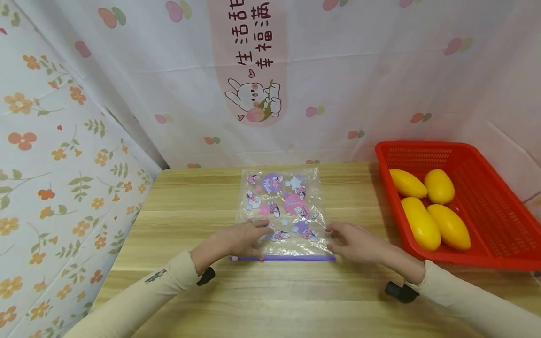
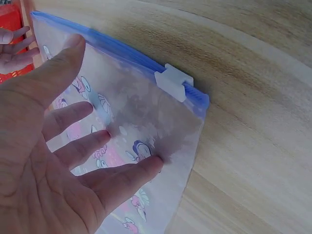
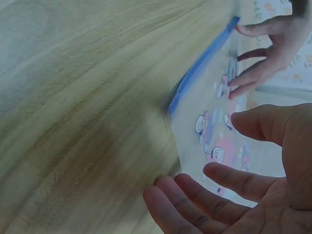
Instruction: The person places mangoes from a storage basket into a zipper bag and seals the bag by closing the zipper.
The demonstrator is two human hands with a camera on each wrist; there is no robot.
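Cream sleeves (image 1: 139,291) covered the person's forearms, with a small black device (image 1: 402,292) under each wrist. Beyond the cuffs, both hands were at a clear plastic bag (image 1: 287,211), which lay flat on the pale wooden surface (image 1: 190,211). The left hand (image 1: 238,238) was over the bag's near left part, its fingers (image 2: 129,180) spread and slightly bent; fingertips met the printed plastic, the thumb was by the zip strip (image 1: 296,258), and nothing was gripped. The right hand (image 1: 355,241) was at the bag's near right edge, its fingers (image 3: 209,195) well apart from the thumb and lightly bent, holding nothing; whether they touched the plastic could not be told.

The purple-blue strip ran along the bag's near side, with a white slider (image 2: 174,82) close to its left end. Past it, the clear sheet carried pink, purple and white cartoon prints and caught glints of light.

To the right, a red plastic basket (image 1: 494,216) held four yellow fruits (image 1: 422,225), grouped toward its left side. Farther back hung a white cloth (image 1: 346,70) with a rabbit drawing (image 1: 253,96) under dark lettering (image 1: 253,35). On the left, a flowered cloth (image 1: 67,178) showed orange blossoms and green leaves.
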